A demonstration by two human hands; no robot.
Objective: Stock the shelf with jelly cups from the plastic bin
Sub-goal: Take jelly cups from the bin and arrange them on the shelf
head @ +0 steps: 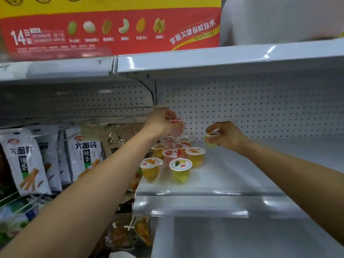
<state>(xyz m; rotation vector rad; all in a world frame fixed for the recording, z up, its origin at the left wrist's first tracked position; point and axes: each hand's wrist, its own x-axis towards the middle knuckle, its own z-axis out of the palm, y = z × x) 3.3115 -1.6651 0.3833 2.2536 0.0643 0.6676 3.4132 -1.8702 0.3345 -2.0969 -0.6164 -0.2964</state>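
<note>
Above shelf [251, 174], 2 hand-held jelly cups [177, 125]

A long red and yellow box [111, 30], printed with a row of nuts, is sitting on the upper shelf [204, 59], and a bulky white package [279, 19] is resting just beside it on the right. Over to the left, white snack packets [24, 161] showing orange sticks are hanging in rows from wire hooks [28, 199], with brown paper packets [119, 135] hanging just beside them. Lower down, clear packets of something orange [142, 231] are dangling, too blurred to make out.
</note>
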